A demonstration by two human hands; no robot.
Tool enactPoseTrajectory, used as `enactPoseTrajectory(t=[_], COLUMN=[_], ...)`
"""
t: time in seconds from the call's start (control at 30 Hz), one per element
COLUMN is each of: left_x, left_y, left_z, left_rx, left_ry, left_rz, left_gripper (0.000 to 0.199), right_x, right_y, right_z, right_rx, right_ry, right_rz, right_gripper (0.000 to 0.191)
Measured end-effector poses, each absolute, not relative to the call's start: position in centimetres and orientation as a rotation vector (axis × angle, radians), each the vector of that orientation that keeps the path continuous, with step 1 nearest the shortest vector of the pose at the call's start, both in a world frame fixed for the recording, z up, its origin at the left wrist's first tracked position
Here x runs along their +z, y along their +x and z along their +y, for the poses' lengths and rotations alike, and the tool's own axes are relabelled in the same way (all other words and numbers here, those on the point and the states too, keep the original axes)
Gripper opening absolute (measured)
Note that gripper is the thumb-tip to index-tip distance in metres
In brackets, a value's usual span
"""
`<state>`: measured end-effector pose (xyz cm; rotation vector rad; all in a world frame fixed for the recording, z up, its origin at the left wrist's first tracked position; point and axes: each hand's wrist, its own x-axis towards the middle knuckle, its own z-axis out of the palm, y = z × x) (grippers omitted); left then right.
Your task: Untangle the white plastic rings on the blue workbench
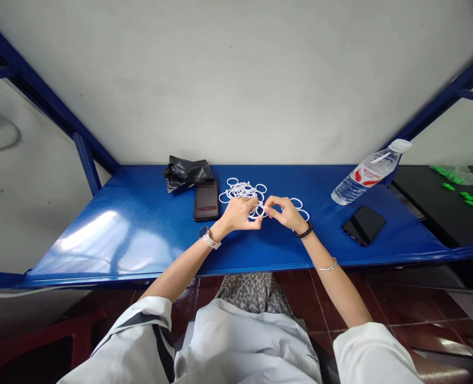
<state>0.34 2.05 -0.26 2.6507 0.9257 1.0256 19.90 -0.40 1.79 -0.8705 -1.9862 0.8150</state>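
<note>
Rings [242,188], white and thin, lie heaped on the blue counter [320,242] in the head view, about midway between its left and right edges and nearer the far edge than the near one. Being round, they offer no long axis, and several overlap.

The left hand [240,213] is the nearer to the heap, which sits just beyond its knuckles, toward the far edge. Its thumb stands well apart from the bent forefinger; the other fingers are hidden, so I cannot tell whether they hold a ring. The right hand [286,214] comes in from the right, its thumb and forefinger tips pinched together, seemingly on the rim of a ring [262,214] between the two hands. For this hand the heap lies left and toward the far edge.

Two loose rings [300,208] lie just beyond the right wrist, toward the counter's right edge, apart from the heap. A phone [206,200] lies left of the heap, with a black bag [184,173] beside it near the far edge. A bottle [367,176] and a second phone [363,225] are toward the right edge.
</note>
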Motion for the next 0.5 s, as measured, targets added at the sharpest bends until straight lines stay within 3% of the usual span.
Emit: enactPoseTrajectory(t=[0.5], left_x=[-0.01], left_y=[0.54], left_z=[1.81], left_rx=[1.111], left_ry=[2.595], left_rz=[0.868], left_gripper=[0.030], right_x=[1.82], right_y=[19.91], right_z=[-0.33], right_rx=[0.884], right_ry=[-0.829], right_rz=[-1.991], right_gripper=[0.042])
